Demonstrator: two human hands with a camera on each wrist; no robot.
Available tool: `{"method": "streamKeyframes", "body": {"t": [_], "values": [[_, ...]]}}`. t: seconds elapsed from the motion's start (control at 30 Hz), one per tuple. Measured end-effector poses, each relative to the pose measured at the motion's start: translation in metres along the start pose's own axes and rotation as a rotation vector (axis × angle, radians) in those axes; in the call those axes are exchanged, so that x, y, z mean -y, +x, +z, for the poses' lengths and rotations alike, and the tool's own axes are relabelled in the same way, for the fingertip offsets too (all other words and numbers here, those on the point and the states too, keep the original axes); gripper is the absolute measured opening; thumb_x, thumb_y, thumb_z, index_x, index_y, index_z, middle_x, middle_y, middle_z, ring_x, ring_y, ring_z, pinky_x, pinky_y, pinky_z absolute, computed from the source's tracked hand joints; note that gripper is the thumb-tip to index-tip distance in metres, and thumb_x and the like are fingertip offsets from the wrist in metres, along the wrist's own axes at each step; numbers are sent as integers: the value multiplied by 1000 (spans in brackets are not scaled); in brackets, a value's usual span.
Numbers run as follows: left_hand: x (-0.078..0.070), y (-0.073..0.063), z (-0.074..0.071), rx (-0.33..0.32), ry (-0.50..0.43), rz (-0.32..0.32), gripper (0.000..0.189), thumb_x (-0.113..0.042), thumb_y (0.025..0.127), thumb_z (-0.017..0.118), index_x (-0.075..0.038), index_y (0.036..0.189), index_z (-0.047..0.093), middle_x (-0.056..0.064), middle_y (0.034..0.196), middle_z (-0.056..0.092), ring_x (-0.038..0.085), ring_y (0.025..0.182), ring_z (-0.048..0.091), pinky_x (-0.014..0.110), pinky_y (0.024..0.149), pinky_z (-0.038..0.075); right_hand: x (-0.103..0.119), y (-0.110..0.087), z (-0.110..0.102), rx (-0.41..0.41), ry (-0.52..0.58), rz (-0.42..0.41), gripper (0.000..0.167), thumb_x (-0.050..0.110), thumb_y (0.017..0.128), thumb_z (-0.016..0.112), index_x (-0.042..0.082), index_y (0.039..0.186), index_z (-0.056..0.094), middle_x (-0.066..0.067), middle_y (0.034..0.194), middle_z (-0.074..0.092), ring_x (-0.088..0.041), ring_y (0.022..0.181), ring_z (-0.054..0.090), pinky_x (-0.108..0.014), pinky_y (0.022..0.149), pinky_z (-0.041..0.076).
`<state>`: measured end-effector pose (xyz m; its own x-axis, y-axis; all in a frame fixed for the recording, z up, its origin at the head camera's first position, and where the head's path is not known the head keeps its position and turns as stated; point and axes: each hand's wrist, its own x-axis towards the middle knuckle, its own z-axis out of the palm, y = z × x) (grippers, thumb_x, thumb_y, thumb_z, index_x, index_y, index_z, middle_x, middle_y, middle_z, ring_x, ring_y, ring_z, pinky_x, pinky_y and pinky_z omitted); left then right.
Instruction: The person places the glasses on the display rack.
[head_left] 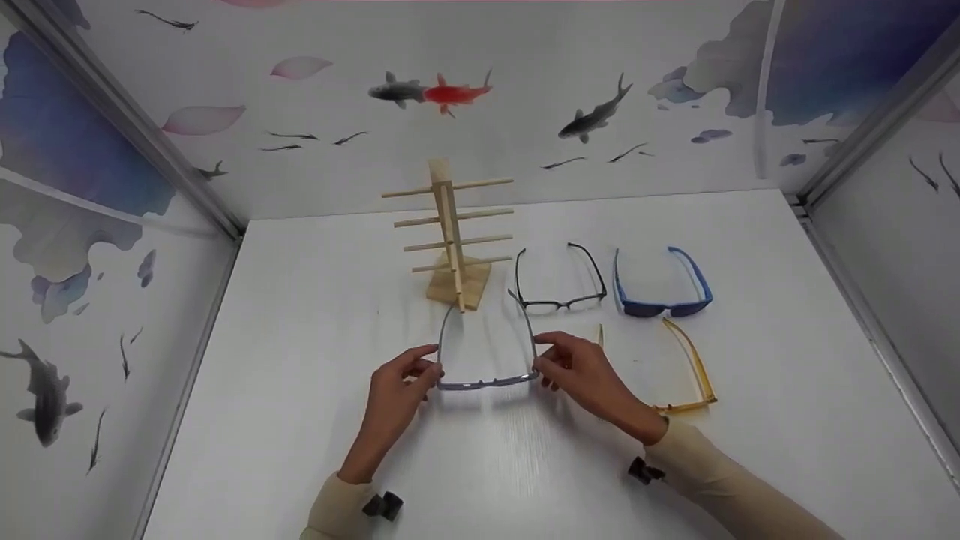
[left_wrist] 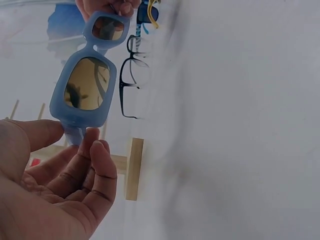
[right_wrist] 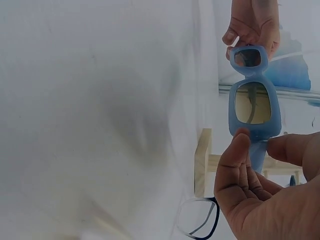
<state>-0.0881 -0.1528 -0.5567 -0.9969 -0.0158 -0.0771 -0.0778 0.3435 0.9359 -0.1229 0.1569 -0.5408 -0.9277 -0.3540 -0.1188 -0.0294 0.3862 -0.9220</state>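
Note:
A pair of light blue sunglasses [head_left: 487,384] with brownish lenses is held up above the white table, lenses toward me and temples pointing away. My left hand [head_left: 401,382] pinches its left temple near the hinge, thumb against fingers. On the other side my right hand [head_left: 581,371] pinches the right temple close to the hinge. Both wrist views show the sunglasses' thick front [left_wrist: 57,105] between the two hands. Just beyond the temple tips stands a wooden glasses rack [head_left: 450,232] with several bare pegs on a square base [right_wrist: 202,165].
Black-framed glasses [head_left: 555,305] lie unfolded right of the rack, beside blue sunglasses [head_left: 665,309] with dark lenses. Nearer, yellow glasses [head_left: 699,371] lie partly behind my right hand and forearm. Fish-printed panels [head_left: 517,45] wall the white table [head_left: 300,322] at the back and sides.

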Motion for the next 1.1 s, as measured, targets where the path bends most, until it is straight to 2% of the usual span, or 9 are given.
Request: {"method": "streamKeyframes", "body": {"t": [0.43, 0.63, 0.9, 1.1], "values": [[-5, 10, -5, -30, -5, 24, 33, -10, 107, 73, -2, 139, 73, 8, 102, 81, 27, 91, 72, 25, 70, 61, 10, 16, -6, -10, 17, -25, 42, 9, 106, 72, -6, 144, 65, -9, 96, 78, -25, 81, 77, -32, 73, 65], [-5, 19, -9, -40, -6, 0, 34, -9, 107, 72, -2, 140, 73, 9, 103, 81, 31, 92, 74, 25, 70, 61, 14, 25, -5, -20, 26, -20, 39, 8, 105, 72, -3, 142, 67, -8, 95, 78, -23, 79, 76, -36, 73, 66], [-5, 29, -14, -36, -15, -17, 35, -8, 106, 71, -2, 141, 73, 16, 106, 81, 39, 96, 74, 24, 69, 61, 13, 35, -3, -27, 68, -33, 39, 9, 106, 71, -4, 142, 67, -10, 96, 78, -24, 80, 76, -32, 72, 65], [-7, 36, -16, -46, -13, -44, 35, -11, 106, 72, -4, 140, 73, 16, 107, 81, 37, 95, 74, 24, 69, 60, 12, 39, -2, -35, 80, -49, 39, 12, 106, 72, -3, 142, 68, -11, 97, 78, -25, 81, 77, -33, 72, 65]]}}
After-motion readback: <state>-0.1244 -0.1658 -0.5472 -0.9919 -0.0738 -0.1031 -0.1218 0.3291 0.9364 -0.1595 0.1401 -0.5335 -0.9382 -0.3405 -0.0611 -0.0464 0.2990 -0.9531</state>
